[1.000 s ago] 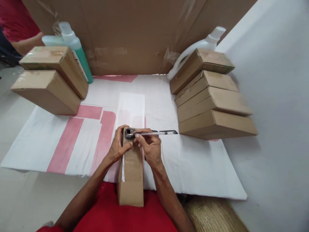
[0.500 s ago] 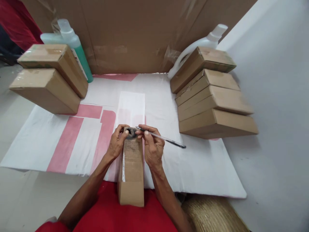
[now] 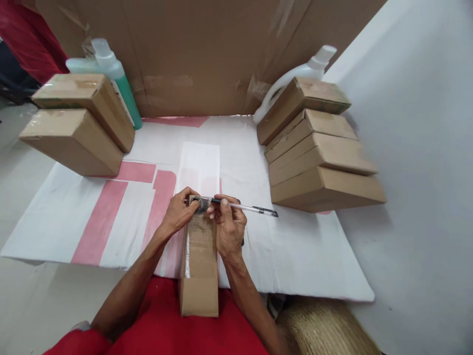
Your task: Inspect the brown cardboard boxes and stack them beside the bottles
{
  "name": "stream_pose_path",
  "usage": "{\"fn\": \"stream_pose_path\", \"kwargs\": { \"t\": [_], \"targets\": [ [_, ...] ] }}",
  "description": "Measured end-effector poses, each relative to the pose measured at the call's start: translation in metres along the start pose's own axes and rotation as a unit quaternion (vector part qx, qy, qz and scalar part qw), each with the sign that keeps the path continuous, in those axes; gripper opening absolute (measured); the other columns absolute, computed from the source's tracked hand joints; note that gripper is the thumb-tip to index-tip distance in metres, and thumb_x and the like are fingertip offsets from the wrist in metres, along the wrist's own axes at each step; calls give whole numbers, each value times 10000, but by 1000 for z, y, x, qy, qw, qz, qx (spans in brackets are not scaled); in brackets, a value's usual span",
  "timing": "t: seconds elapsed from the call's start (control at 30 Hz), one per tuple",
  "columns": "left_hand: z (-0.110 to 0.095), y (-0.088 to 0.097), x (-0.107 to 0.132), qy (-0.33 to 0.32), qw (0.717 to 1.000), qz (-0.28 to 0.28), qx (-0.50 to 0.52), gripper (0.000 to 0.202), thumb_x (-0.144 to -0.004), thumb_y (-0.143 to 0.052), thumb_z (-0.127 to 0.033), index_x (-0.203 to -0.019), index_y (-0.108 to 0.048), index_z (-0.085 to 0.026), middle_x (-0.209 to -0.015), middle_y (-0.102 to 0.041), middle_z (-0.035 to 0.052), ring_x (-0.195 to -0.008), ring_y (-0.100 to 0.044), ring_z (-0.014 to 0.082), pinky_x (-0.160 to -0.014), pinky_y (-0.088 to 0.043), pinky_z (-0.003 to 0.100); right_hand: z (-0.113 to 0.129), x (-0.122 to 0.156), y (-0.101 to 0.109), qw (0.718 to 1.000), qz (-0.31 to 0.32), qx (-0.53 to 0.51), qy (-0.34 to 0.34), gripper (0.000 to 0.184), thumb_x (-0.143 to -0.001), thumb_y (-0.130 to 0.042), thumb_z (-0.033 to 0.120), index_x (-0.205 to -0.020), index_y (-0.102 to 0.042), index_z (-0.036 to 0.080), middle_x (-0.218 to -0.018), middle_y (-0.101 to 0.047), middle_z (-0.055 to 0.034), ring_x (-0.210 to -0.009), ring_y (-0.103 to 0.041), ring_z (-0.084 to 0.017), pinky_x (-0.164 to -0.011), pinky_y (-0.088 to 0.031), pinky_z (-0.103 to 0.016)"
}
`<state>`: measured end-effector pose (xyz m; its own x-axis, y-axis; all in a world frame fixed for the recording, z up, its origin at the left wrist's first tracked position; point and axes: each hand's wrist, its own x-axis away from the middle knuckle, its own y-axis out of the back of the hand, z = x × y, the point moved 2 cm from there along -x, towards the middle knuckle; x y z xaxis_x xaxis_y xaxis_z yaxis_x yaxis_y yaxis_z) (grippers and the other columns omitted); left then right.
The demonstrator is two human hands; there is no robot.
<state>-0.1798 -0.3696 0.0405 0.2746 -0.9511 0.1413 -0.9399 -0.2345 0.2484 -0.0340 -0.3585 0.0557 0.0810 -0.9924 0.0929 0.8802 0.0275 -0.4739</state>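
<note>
A long narrow cardboard box [image 3: 199,261] lies on my lap, pointing away from me. My left hand [image 3: 179,214] grips its far end from the left, fingers curled round the edge. My right hand [image 3: 229,224] pinches a pen [image 3: 244,208], whose tip rests at the dark opening in the box's far end. The pen's capped end sticks out to the right over the white sheet [image 3: 295,246].
Several flat cardboard boxes [image 3: 321,162] are stacked at the right, leaning on a white jug [image 3: 295,79]. Two boxes [image 3: 77,123] and a green bottle [image 3: 114,79] stand at the left. A cardboard wall [image 3: 207,54] closes the back. A straw mat [image 3: 325,325] lies at the bottom right.
The pen has swung from pointing down-right back to nearly level, its tip returning to the box end. Both hands stayed at the far end of the box.
</note>
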Motion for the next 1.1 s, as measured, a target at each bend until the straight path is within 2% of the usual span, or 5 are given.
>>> {"fn": "stream_pose_path", "kwargs": {
  "t": [0.2, 0.37, 0.73, 0.87, 1.1],
  "targets": [
    [3, -7, -3, 13, 999, -45, 13, 122, -742, -605, -286, -793, -650, -185, -765, -671, 0, -712, -610, 166, -698, -477, 292, -2, 1, -3, 1000, -13, -15, -7, 253, -911, -727, 442, -953, -701, 194, -652, -683, 27, -560, -546, -96, -587, -442, -223],
    [-1, -4, 6, 0, 999, -25, 41, 164, -759, -608, -321, -843, -647, -186, -780, -658, -1, -742, -601, 174, -713, -467, 296, -2, 1, -3, 1000, -19, -8, -7, 260, -914, -717, 447, -958, -687, 192, -657, -680, 28, -559, -546, -98, -595, -446, -229],
    [9, -1, 22, -13, 995, 31, 89, 437, -897, -566, -400, -1277, -618, -192, -1189, -689, 72, -1135, -620, 265, -1044, -446, 402, -2, 1, -2, 999, -2, 31, 18, 222, -963, -664, 423, -979, -672, 202, -673, -675, 29, -571, -556, -105, -589, -443, -228],
    [22, -1, 28, -30, 986, 91, 133, 801, -845, -693, -461, -1546, -383, -229, -1574, -466, 120, -1446, -452, 331, -1219, -326, 465, 0, 2, -1, 993, 12, 103, 49, 203, -984, -638, 405, -973, -685, 208, -738, -671, 22, -625, -580, -116, -645, -470, -249],
    [28, -1, 27, -54, 982, 112, 140, 862, -822, -752, -446, -1550, -352, -216, -1580, -441, 149, -1458, -451, 353, -1232, -338, 511, 6, 1, -3, 963, 97, 223, 114, 153, -997, -619, 336, -940, -700, 220, -936, -685, -8, -780, -637, -143, -743, -512, -277]
  ]
}}
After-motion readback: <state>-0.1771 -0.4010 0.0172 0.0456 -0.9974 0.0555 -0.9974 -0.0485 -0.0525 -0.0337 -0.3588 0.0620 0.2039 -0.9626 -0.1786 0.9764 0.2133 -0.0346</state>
